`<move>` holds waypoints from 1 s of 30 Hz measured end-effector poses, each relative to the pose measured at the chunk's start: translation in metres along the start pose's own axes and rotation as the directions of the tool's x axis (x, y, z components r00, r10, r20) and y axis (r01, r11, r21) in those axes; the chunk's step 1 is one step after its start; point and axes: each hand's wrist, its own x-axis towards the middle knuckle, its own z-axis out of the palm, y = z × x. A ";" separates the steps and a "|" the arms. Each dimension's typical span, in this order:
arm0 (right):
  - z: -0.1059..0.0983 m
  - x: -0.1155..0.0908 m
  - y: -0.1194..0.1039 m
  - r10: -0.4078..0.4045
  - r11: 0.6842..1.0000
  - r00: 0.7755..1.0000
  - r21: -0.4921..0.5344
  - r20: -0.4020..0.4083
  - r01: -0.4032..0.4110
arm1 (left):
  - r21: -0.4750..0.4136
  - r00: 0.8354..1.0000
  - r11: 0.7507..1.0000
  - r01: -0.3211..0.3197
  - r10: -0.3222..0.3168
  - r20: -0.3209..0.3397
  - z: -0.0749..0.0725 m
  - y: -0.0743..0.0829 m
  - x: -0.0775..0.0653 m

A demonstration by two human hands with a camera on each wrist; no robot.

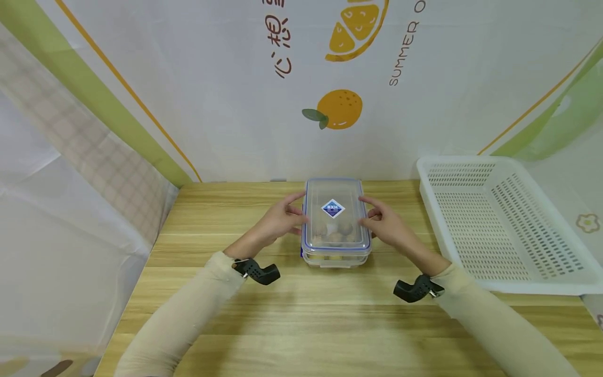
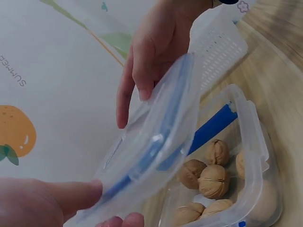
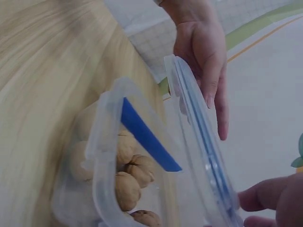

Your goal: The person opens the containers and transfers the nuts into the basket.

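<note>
A clear plastic lid (image 1: 333, 188) with a blue seal and a diamond-shaped label is held between both hands. My left hand (image 1: 280, 217) pinches its left edge between thumb and fingers. At the opposite edge, my right hand (image 1: 385, 224) pinches it in the same way. Below the lid is a clear food container (image 1: 335, 261) with several walnuts (image 2: 214, 182) inside. Both wrist views show the lid raised and tilted, apart from the container's rim (image 3: 102, 182). A blue strip (image 3: 147, 142) shows at the container's wall.
A white perforated plastic basket (image 1: 509, 287) stands on the right of the wooden table (image 1: 301, 324). Behind the table hangs a white cloth (image 1: 226, 104) printed with oranges and lettering. Another pale curtain (image 1: 56, 235) hangs at the left.
</note>
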 end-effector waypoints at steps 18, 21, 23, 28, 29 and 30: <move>-0.022 -0.003 -0.020 -0.156 0.962 0.982 0.208 -0.110 0.176 | 0.245 0.927 0.897 -0.367 0.374 0.018 -0.014 0.019 -0.010; -0.024 -0.003 -0.023 -0.219 0.971 0.964 0.068 -0.151 0.231 | 0.313 0.875 0.837 -0.449 0.483 -0.035 -0.014 0.021 -0.007; -0.025 -0.002 -0.024 -0.256 0.965 0.951 0.003 -0.175 0.260 | 0.362 0.835 0.793 -0.490 0.546 -0.065 -0.015 0.022 -0.006; -0.026 0.002 -0.028 -0.266 0.964 0.944 -0.040 -0.194 0.264 | 0.372 0.791 0.763 -0.529 0.602 -0.110 -0.015 0.028 -0.005; -0.026 0.002 -0.029 -0.251 0.968 0.950 -0.027 -0.188 0.250 | 0.349 0.797 0.774 -0.528 0.594 -0.112 -0.015 0.029 -0.004; -0.026 0.002 -0.030 -0.227 0.973 0.958 0.003 -0.177 0.231 | 0.320 0.808 0.791 -0.521 0.578 -0.115 -0.015 0.030 -0.004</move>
